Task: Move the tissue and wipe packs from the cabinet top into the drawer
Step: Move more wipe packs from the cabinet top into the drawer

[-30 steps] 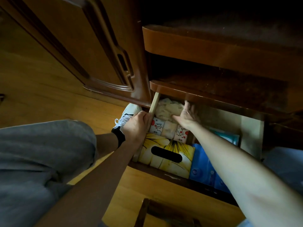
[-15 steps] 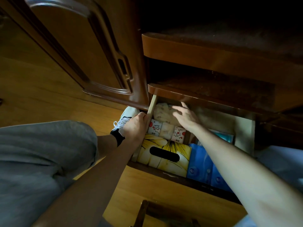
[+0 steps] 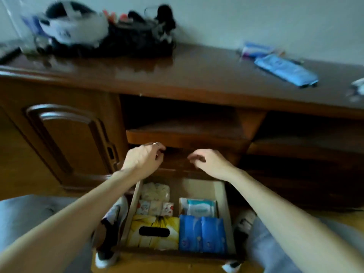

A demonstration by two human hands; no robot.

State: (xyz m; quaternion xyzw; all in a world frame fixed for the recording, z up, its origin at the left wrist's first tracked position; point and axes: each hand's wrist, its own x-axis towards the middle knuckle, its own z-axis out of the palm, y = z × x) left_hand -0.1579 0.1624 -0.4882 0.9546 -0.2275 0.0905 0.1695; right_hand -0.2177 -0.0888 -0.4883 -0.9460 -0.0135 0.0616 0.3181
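Observation:
The open drawer (image 3: 221,196) below me holds a yellow tissue box (image 3: 153,231), blue packs (image 3: 201,233), a white wipe pack (image 3: 200,207), small printed tissue packs (image 3: 155,207) and a pale pack (image 3: 155,191) at the back. On the cabinet top (image 3: 187,75) at the right lie a blue pack (image 3: 285,70) and a smaller blue and white pack (image 3: 254,50). My left hand (image 3: 143,158) and my right hand (image 3: 208,162) hover above the drawer's back, fingers loosely curled, holding nothing.
A dark bag with a black and white object (image 3: 102,32) sits at the cabinet top's left. A closed cabinet door (image 3: 67,142) is on the left, open shelves (image 3: 185,134) in the middle. My knees and shoes flank the drawer on the wooden floor.
Both hands lifted out of the drawer, the left leaving its side wall, the right leaving the pale pack. The view tilted up, showing the cabinet top.

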